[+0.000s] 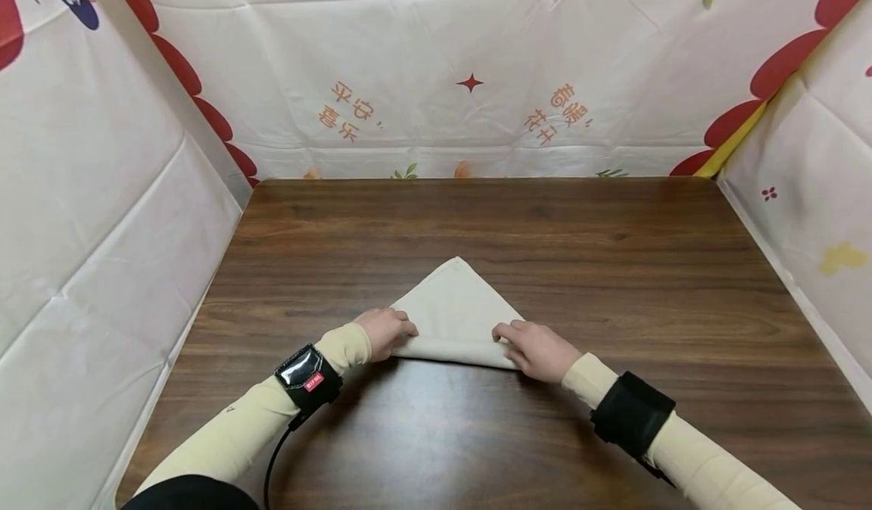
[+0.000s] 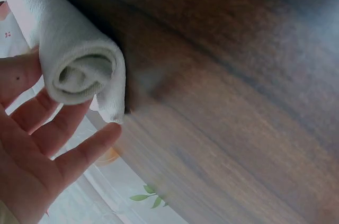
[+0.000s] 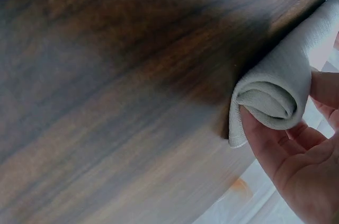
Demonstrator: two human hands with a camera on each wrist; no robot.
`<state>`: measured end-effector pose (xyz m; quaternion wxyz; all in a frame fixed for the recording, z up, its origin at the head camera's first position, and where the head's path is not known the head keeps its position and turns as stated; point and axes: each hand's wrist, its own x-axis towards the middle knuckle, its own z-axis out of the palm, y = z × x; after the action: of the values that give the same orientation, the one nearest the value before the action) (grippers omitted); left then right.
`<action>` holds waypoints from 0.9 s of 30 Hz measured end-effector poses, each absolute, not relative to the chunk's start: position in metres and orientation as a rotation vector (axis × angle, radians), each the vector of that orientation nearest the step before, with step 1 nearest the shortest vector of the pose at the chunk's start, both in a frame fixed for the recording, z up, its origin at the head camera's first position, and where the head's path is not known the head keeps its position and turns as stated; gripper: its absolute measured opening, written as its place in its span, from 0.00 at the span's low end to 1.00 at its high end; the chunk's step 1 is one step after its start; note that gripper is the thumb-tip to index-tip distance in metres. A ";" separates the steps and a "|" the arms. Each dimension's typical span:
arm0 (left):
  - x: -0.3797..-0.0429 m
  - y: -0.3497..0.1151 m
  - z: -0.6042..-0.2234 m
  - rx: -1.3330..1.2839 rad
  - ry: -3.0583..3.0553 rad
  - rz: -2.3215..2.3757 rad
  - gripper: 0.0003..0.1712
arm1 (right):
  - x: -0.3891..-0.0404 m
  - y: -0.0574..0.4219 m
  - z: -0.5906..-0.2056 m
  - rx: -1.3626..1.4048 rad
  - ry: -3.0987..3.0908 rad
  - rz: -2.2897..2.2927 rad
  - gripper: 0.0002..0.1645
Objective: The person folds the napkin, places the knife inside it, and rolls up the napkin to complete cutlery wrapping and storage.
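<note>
An off-white cloth (image 1: pixel 458 298) lies on the table, its flat part a triangle with the tip pointing away from me. Along the near side it is wound into a roll (image 1: pixel 453 349). My left hand (image 1: pixel 385 332) holds the roll's left end, where the left wrist view shows the spiral of the rolled cloth (image 2: pixel 85 73). At the other end, my right hand (image 1: pixel 541 349) grips the roll between thumb and fingers. Its open spiral end (image 3: pixel 267 102) faces the right wrist camera, with a fingertip at the coil's edge.
The brown wood-grain table (image 1: pixel 436 434) extends around the cloth on all sides. Printed white sheets stand as walls at the back (image 1: pixel 436 63), left (image 1: pixel 102 230) and right (image 1: pixel 811 154). A black cable (image 1: pixel 271 461) hangs from the left wrist band (image 1: pixel 309 380).
</note>
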<state>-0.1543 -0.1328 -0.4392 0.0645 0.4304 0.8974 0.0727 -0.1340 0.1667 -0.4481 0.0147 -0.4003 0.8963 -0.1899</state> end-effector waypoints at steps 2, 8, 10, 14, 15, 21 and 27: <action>-0.155 -0.133 -0.440 1.282 2.714 0.232 0.19 | -0.135 0.168 -0.449 -1.232 2.814 -0.578 0.11; -0.155 -0.134 -0.444 1.248 2.779 0.273 0.23 | -0.139 0.170 -0.451 -1.119 2.835 -0.494 0.07; -0.155 -0.135 -0.444 1.259 2.822 0.267 0.19 | -0.140 0.169 -0.451 -1.115 2.849 -0.483 0.07; -0.154 -0.135 -0.444 1.360 2.914 0.144 0.12 | -0.140 0.167 -0.453 -1.207 2.935 -0.483 0.06; -0.153 -0.135 -0.445 1.387 2.936 0.099 0.11 | -0.139 0.166 -0.454 -1.244 2.964 -0.480 0.06; -0.147 -0.131 -0.447 1.524 3.023 -0.166 0.07 | -0.138 0.164 -0.458 -1.440 3.075 -0.426 0.08; -0.145 -0.127 -0.451 1.515 3.020 -0.288 0.14 | -0.133 0.165 -0.455 -1.436 3.024 -0.343 0.11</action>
<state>-0.1454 -0.1268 -0.4505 -0.1243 0.4433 0.8837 -0.0841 -0.1332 0.1651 -0.4554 -0.1117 -0.4241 0.8930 -0.1012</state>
